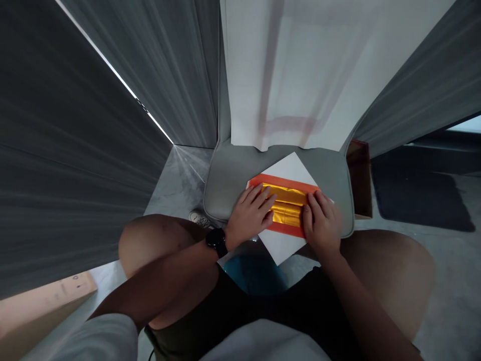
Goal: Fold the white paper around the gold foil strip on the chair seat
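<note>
So I've got this gold foil (287, 194) lying on orange paper (285, 229), and both sit over a white sheet (295, 168) on the chair seat (233, 170) right in front of me. The sheet is turned like a diamond, and its near corner pokes out past the front edge of the seat, so I'd go easy on pressing there, nothing solid under it.

My left grip (250, 218) is laid over the left end, fingers a bit spread, tips on the foil and paper. My right grip (325, 225) is curled at the right end, thumb tucked in by the fingers. Can't honestly tell if it's pinching the edge or just resting on it.

What I reckon works: light, even pressure on both ends, so the orange doesn't skew on the white. There's a crease running along the middle of the gold, and foil like this probably marks easily, so I'd smooth with flat finger pads, along the crease rather than across it. Too much pull from one side and I'd expect wrinkles or a tear.
</note>
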`<state>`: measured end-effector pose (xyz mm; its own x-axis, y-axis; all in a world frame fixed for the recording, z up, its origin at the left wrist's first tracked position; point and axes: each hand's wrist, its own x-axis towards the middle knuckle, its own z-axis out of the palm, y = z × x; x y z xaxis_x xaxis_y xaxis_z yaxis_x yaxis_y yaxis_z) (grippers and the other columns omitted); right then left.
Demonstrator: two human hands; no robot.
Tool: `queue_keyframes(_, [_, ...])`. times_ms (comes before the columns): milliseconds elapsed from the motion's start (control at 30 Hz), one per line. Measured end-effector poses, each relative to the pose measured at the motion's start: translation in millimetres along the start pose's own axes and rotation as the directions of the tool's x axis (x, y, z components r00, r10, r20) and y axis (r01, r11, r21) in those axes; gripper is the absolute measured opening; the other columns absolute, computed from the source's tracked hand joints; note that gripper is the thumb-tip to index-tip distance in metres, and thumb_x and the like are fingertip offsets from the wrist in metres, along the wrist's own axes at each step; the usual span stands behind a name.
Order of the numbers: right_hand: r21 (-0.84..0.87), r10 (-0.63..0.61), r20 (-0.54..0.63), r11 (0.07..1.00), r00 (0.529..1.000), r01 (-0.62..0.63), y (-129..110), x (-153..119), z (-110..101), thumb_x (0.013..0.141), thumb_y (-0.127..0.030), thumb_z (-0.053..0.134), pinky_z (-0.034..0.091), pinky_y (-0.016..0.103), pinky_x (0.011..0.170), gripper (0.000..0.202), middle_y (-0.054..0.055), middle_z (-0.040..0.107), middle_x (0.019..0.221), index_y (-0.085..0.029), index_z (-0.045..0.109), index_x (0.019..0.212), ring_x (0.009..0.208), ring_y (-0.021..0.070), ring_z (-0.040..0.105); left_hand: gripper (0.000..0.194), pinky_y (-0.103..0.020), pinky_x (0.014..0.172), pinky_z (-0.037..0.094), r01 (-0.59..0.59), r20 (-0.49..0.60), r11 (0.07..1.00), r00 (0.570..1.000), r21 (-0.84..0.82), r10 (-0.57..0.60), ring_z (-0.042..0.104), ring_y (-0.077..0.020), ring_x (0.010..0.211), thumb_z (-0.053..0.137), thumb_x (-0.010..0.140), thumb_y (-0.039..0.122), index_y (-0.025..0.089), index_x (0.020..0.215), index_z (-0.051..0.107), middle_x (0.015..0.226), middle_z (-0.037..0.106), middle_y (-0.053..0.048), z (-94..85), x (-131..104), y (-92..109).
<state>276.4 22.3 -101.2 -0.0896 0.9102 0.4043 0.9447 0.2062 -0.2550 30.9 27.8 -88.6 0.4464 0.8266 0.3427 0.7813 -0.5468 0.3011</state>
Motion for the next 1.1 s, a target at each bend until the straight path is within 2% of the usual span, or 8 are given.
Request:
queue_keyframes(200, [0.012, 0.073, -0.025, 0.997, 0.997, -0.073, 1.0, 0.3, -0.6, 0.105, -0.039, 0.045, 0.046, 0.057, 0.115, 0.049, 0.021, 0.062, 0.146, -0.015, 0.063, 0.144, 0.139, 0.0365, 0.056, 0.044, -0.050, 0.127, 0.040, -0.020, 0.010, 0.999, 1.000, -0.030, 0.020, 0.048, -0.0292, 0.151, 0.051, 0.105, 0.031, 0.021, 0.147, 0.060, 0.157, 0.058, -0.008, 1.1, -0.1, -4.0])
queue_keyframes(433, [-0.023, 0.092, -0.055, 0.995, 0.994, -0.094, 6.4, 1.9, -2.4, 0.104, -0.039, 0.046, 0.047, 0.054, 0.111, 0.043, 0.020, 0.069, 0.133, -0.015, 0.072, 0.127, 0.124, 0.0343, 0.063, 0.042, -0.047, 0.127, 0.040, -0.018, -0.006, 0.999, 1.000, -0.029, 0.018, 0.049, -0.0263, 0.151, 0.051, 0.107, 0.033, 0.021, 0.145, 0.062, 0.157, 0.059, -0.006, 2.0, 0.6, -4.5])
queue_keyframes(667, [0.001, 0.135, -0.092, 0.991, 0.987, -0.136, 8.2, 2.5, 0.0, 0.102, -0.039, 0.046, 0.048, 0.055, 0.108, 0.041, 0.018, 0.070, 0.127, -0.018, 0.073, 0.124, 0.117, 0.0332, 0.064, 0.043, -0.048, 0.127, 0.040, -0.001, -0.022, 0.998, 1.000, -0.063, 0.000, 0.048, -0.0255, 0.151, 0.051, 0.106, 0.032, 0.023, 0.146, 0.062, 0.156, 0.059, -0.005, 4.9, -1.1, -4.9])
queue_keyframes(867, [-0.047, 0.105, -0.079, 0.993, 0.991, -0.108, 8.6, 0.6, 2.2, 0.103, -0.036, 0.044, 0.042, 0.059, 0.116, 0.045, 0.021, 0.068, 0.136, -0.014, 0.071, 0.133, 0.128, 0.0346, 0.062, 0.041, -0.051, 0.127, 0.040, 0.016, -0.020, 0.998, 1.000, -0.058, -0.017, 0.050, -0.0282, 0.149, 0.054, 0.104, 0.032, 0.024, 0.144, 0.063, 0.154, 0.061, -0.007, 1.4, -0.9, -3.4])
queue_keyframes(1000, [-0.090, 0.095, -0.030, 0.991, 0.995, -0.097, 8.5, -3.1, 1.7, 0.106, -0.034, 0.040, 0.040, 0.059, 0.119, 0.049, 0.021, 0.064, 0.146, -0.013, 0.065, 0.142, 0.138, 0.0343, 0.058, 0.037, -0.056, 0.127, 0.037, 0.103, -0.030, 0.994, 0.994, -0.047, -0.104, 0.049, -0.0330, 0.149, 0.053, 0.105, 0.036, 0.020, 0.137, 0.064, 0.154, 0.059, -0.015, -5.2, 0.5, -3.8])
queue_keyframes(1100, [-0.107, 0.105, 0.009, 0.989, 0.994, -0.103, 7.6, -5.6, 0.2, 0.107, -0.033, 0.038, 0.038, 0.059, 0.121, 0.052, 0.022, 0.060, 0.151, -0.012, 0.060, 0.148, 0.145, 0.0345, 0.053, 0.034, -0.055, 0.127, 0.038, 0.163, -0.028, 0.982, 0.986, -0.091, -0.167, 0.050, -0.0309, 0.148, 0.046, 0.108, 0.035, 0.018, 0.133, 0.063, 0.154, 0.058, -0.017, -6.0, 4.1, -6.6])
